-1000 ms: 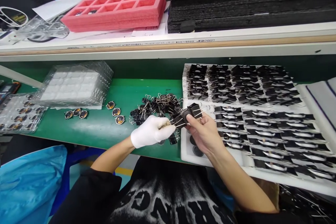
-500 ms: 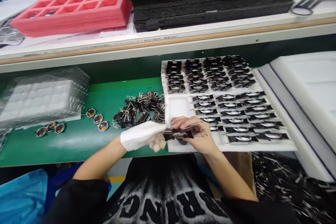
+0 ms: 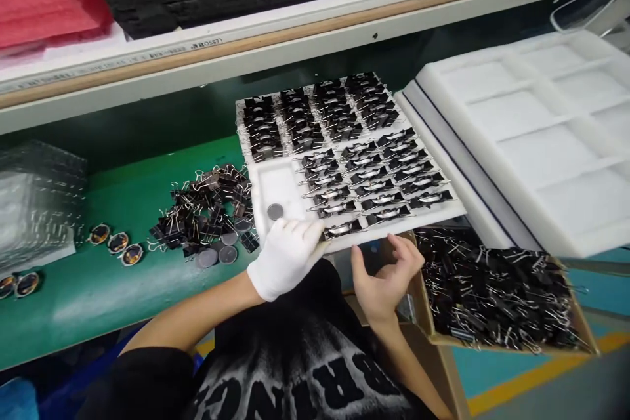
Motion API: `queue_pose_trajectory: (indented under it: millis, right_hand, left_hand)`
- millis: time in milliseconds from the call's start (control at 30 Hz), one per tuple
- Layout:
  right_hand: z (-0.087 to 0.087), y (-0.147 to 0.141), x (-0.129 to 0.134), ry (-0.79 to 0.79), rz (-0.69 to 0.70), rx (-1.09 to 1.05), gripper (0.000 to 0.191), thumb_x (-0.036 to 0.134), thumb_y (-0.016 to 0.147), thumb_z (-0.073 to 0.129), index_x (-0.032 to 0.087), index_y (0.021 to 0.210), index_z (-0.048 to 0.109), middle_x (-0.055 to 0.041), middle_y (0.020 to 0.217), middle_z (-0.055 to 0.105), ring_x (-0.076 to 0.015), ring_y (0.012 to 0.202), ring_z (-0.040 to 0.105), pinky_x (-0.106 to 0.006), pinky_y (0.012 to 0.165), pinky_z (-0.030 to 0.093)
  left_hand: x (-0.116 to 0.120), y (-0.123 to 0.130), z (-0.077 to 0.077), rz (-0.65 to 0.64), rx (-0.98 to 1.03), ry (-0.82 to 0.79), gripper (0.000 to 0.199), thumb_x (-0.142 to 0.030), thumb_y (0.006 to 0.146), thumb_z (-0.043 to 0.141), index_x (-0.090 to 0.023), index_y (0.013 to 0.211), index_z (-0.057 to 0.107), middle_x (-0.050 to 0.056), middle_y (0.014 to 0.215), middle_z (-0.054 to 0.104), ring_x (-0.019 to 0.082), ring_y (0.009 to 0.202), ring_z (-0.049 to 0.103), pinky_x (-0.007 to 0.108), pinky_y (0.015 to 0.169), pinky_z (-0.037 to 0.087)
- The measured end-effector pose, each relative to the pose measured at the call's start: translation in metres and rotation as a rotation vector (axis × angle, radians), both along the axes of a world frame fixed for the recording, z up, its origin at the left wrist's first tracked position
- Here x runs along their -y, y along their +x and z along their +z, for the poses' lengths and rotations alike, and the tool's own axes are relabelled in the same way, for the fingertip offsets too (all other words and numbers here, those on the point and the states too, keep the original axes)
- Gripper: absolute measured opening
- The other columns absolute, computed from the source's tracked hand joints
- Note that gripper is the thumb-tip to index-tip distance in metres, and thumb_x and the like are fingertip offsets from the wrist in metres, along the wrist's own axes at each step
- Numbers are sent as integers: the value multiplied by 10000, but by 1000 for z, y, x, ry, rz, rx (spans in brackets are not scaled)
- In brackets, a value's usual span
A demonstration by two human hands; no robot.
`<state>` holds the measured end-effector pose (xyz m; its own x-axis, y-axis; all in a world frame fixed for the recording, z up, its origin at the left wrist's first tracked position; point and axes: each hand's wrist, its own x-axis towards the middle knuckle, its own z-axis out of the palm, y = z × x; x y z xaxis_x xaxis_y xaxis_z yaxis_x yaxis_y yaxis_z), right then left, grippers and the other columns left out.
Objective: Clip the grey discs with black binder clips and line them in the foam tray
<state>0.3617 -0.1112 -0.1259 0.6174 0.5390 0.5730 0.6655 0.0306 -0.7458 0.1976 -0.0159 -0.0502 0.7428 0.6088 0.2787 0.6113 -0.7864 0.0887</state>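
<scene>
My left hand [image 3: 288, 259], in a white glove, has its fingers closed at the left end of a round piece with binder clips [image 3: 343, 230]. This piece lies at the front edge of the white foam tray [image 3: 394, 226]. Rows of similar clipped pieces [image 3: 367, 174] fill most of the tray. In its front-left compartment lies a grey disc [image 3: 275, 211], just above my gloved fingers. My bare right hand [image 3: 386, 275] is just in front of the tray edge, thumb and fingers apart, holding nothing.
Left of the tray is a heap of loose binder clips [image 3: 207, 207] with several grey discs [image 3: 227, 254]. Round amber-and-black pieces [image 3: 118, 243] and clear plastic trays [image 3: 39, 200] lie farther left. A cardboard box of binder clips [image 3: 497, 295] and white foam trays [image 3: 536, 118] stand right.
The view has swung right. The clipped piece, held between both hands before, now lies at the tray's front edge by my left hand. My right hand has let go and moved away.
</scene>
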Motion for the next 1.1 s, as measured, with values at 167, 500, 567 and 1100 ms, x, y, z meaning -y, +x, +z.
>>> queue_pose_trajectory:
  millis: [167, 500, 567, 1100]
  right_hand:
    - [-10, 0, -10, -29, 25, -6, 543, 305, 854, 806, 182, 1320, 557, -155, 1235, 498, -327, 1203, 517, -579, 1028, 433]
    - [-17, 13, -17, -74, -14, 54, 455, 393, 863, 791, 183, 1215, 595, -153, 1221, 498, -337, 1180, 545, -582, 1016, 425]
    - [-17, 13, -18, -78, -11, 73, 426, 390, 863, 795, 182, 1189, 617, -151, 1224, 494, -340, 1180, 549, -574, 1018, 416]
    - [59, -9, -58, -191, 858, 748, 426, 99, 989, 536, 210, 1400, 541, -119, 1303, 692, -279, 1156, 629, -439, 958, 461]
  left_hand:
    - [6, 13, -8, 77, -51, 46, 263, -395, 1036, 525, -188, 1100, 674, 62, 916, 764, 246, 855, 717, 391, 731, 460]
    - [9, 14, -10, 204, -112, 72, 260, -431, 1008, 583, -233, 1135, 693, 66, 1043, 757, 263, 946, 684, 398, 765, 425]
    - [9, 15, -9, 248, -166, 94, 296, -483, 983, 607, -246, 1132, 704, 81, 1091, 742, 290, 950, 662, 405, 757, 414]
    - [-4, -113, 43, 618, 125, 178, 320, -327, 1023, 524, -216, 1284, 671, 111, 1208, 710, 266, 1152, 620, 420, 1001, 405]
